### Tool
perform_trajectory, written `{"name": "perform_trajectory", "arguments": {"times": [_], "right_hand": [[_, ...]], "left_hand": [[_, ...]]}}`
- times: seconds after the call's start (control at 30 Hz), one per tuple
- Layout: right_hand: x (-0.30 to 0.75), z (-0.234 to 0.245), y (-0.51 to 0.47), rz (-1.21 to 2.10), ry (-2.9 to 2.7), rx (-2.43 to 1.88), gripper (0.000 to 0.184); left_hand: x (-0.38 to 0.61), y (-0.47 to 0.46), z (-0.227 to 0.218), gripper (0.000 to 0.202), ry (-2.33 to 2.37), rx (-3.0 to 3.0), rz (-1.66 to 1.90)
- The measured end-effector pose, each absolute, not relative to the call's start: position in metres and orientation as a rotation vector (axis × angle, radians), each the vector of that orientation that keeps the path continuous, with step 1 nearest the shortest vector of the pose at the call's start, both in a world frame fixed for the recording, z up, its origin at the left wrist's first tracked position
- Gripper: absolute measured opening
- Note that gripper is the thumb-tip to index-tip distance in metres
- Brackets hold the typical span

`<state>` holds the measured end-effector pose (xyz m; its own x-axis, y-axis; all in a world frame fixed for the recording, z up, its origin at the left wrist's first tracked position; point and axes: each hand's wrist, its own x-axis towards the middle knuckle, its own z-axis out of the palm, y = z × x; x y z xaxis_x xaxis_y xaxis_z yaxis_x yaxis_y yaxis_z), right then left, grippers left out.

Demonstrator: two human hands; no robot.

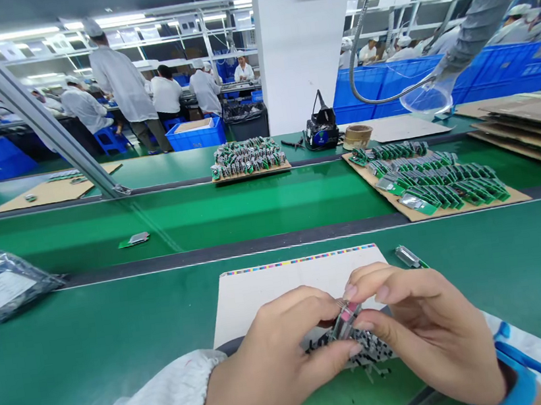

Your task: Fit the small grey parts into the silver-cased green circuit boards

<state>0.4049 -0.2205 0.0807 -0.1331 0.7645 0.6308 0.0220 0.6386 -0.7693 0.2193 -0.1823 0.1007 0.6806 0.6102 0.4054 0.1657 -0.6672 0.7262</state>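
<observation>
My left hand (271,362) and my right hand (427,334) meet over a white card (282,290) on the green bench. Between their fingertips they pinch a small metal part with a pink patch (343,321). Beneath it lies a heap of small black pieces (356,345), partly hidden by my fingers. Just beyond my right hand rests a metal-and-green component (410,256). A blue wrist strap (518,384) circles my right wrist, and a dark metal tool tip (423,401) pokes out below that hand.
A silver plastic bag (2,281) lies at the left. Beyond a dark rail, cardboard boards hold rows of green-and-silver components (431,178). Stacked boards (534,128) stand at the right. Several co-workers in white stand by blue crates farther back.
</observation>
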Motion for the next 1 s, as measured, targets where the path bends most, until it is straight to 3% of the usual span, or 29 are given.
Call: {"name": "perform_trajectory", "arguments": {"times": [0.37, 0.6, 0.7, 0.77, 0.83, 1.0], "right_hand": [[0.409, 0.087, -0.219, 0.775, -1.643, -0.74, 0.026], [0.426, 0.093, -0.205, 0.679, -1.908, -0.899, 0.026], [0.428, 0.095, -0.201, 0.582, -2.033, -0.96, 0.006], [0.43, 0.096, -0.199, 0.517, -2.04, -1.001, 0.005], [0.436, 0.097, -0.195, 0.427, -2.028, -1.094, 0.01], [0.503, 0.087, -0.169, 0.167, -1.948, -1.46, 0.034]], "left_hand": [[0.217, -0.182, 0.096, 0.01, 0.581, 2.489, 0.785], [0.219, -0.179, 0.093, 0.022, 0.587, 2.393, 0.967], [0.22, -0.178, 0.09, 0.022, 0.578, 2.356, 1.021], [0.219, -0.168, 0.089, 0.033, 0.605, 2.384, 1.058], [0.214, -0.143, 0.086, 0.046, 0.778, 2.486, 1.071], [0.159, -0.039, 0.064, 0.03, 1.751, 2.486, 0.878]]}}
